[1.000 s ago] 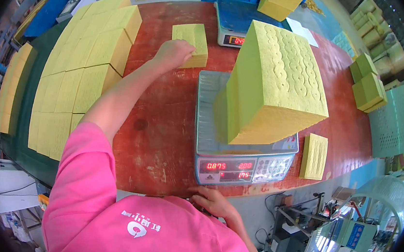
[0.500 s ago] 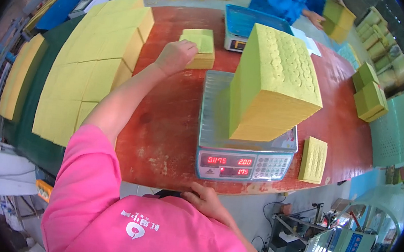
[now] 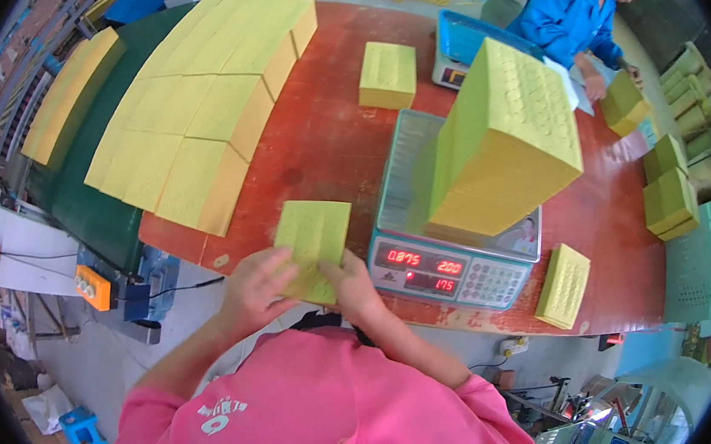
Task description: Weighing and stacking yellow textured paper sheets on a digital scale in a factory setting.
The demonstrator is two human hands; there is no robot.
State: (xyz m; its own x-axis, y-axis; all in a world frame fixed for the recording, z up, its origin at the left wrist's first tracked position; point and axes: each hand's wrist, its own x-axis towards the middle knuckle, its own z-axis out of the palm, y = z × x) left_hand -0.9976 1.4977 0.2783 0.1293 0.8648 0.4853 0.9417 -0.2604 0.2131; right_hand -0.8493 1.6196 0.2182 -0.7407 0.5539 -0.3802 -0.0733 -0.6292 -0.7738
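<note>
A thin sheaf of yellow paper [image 3: 314,228] with a rough, stamped-looking face is held up at the table's front edge. My right hand [image 3: 357,291] grips its right side, thumb on the face and fingers out of sight. At its left side, my left hand [image 3: 256,291] holds the lower edge, slightly blurred. Farther back on the red table, a small stack of yellow paper [image 3: 390,71] stands by itself. To the right, a digital scale [image 3: 453,274] with lit red figures carries a tall block of stamped yellow paper [image 3: 509,143].
Rows of yellow paper stacks [image 3: 186,112] fill the left of the red table [image 3: 313,132]. A small stamped stack [image 3: 565,287] lies right of the scale. Behind stands a second scale with a blue tray [image 3: 484,39]. A person in blue [image 3: 563,24] handles a yellow block [image 3: 625,102].
My left hand has come back from the small far stack, and a sheaf of yellow paper is now near me. My right hand has risen from the table edge to hold it.
</note>
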